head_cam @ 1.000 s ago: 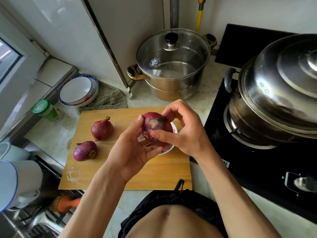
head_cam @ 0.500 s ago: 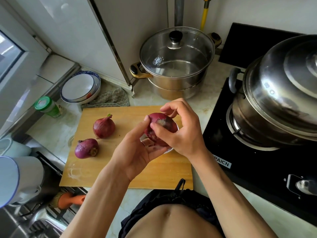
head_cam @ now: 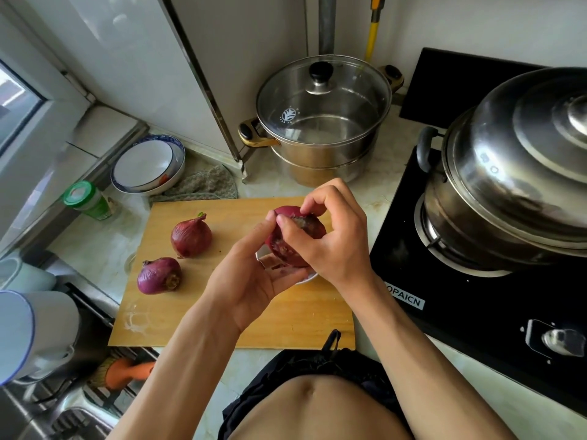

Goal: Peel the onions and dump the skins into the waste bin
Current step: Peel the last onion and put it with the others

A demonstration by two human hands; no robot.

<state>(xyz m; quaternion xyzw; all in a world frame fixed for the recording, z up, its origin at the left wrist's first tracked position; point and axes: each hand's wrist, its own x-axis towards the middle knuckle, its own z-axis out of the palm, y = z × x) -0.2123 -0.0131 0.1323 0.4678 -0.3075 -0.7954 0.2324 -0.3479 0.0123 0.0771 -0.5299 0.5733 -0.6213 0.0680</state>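
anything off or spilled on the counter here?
Nothing spilled or damaged. One oddity: the farther onion on the cutting board has a small green sprout at its tip. No waste bin is in view.

Left hand [head_cam: 251, 281] cradles 1 red onion [head_cam: 295, 239] from below; right hand [head_cam: 333, 246] pinches its top end. Both held above a wooden cutting board [head_cam: 222, 312]. 2 unpeeled onions [head_cam: 191, 235] [head_cam: 159, 276] lie on board's left half.
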